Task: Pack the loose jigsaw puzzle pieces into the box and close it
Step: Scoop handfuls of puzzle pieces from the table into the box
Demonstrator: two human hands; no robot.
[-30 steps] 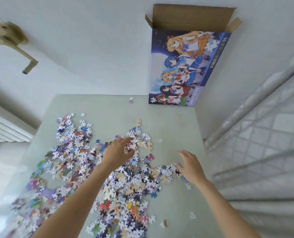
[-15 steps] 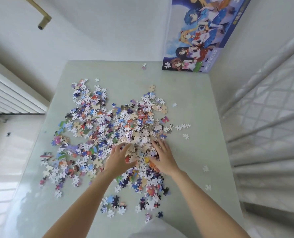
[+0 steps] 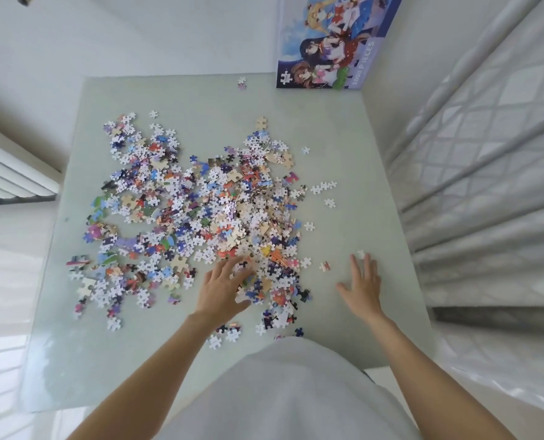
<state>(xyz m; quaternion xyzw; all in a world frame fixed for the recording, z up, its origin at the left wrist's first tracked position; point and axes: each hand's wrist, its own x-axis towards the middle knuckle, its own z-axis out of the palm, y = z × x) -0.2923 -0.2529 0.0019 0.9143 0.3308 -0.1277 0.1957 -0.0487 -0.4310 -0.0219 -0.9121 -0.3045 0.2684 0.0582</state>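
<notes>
1. Puzzle pieces (image 3: 200,214) are lying in one wide, loose heap across the middle of the worktop (image 3: 343,128), thickest toward the near edge and thinning out toward the left edge, with a few strays sitting apart toward the right edge.

2. They are showing as small interlocking cardboard shapes, many white or pale, others blue, purple, orange and green; some are lying tan back upward. None are looking joined into large sections.

3. Left hand (image 3: 223,287) is resting on the near part of the heap with its fingers spread and slightly bent over the pieces, probably to rake them together; whether it is actually clutching any pieces I cannot tell.

4. Right hand (image 3: 362,284) is lying flat on bare worktop near the right edge, fingers straight and apart, holding nothing. One stray piece (image 3: 360,254) is sitting at its fingertips and another (image 3: 325,266) just beside it, so the hand is likely sweeping outliers back toward the heap.

5. Box (image 3: 337,42) is standing upright at the far right corner of the worktop, its printed face toward the camera and its top cut off by the frame, well apart from both hands.

6. Judging by the heap, packing is hardly begun.
</notes>
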